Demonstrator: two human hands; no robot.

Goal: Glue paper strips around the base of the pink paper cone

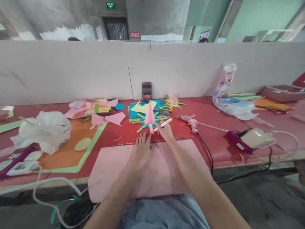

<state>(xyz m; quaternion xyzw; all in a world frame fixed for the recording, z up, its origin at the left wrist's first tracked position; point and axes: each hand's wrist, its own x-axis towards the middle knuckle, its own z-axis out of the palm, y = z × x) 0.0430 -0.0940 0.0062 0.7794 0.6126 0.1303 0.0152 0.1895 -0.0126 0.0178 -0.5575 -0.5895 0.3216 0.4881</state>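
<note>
My left hand (142,149) lies flat with fingers stretched out on a large pink paper sheet (157,171) that hangs over the table's front edge. My right hand (165,131) grips a white pen-like tool (164,124), its tip pointing toward a pink paper cone (149,115). The cone stands upright on green paper strips (143,125) over blue paper, on a red mat (133,133).
A pink glue gun (190,122) with a black cord lies right of the mat. Scissors (165,109), paper scraps (95,109), a crumpled plastic bag (45,128), an orange sheet (64,152), purple devices (238,140) and a white partition (95,70) surround the work area.
</note>
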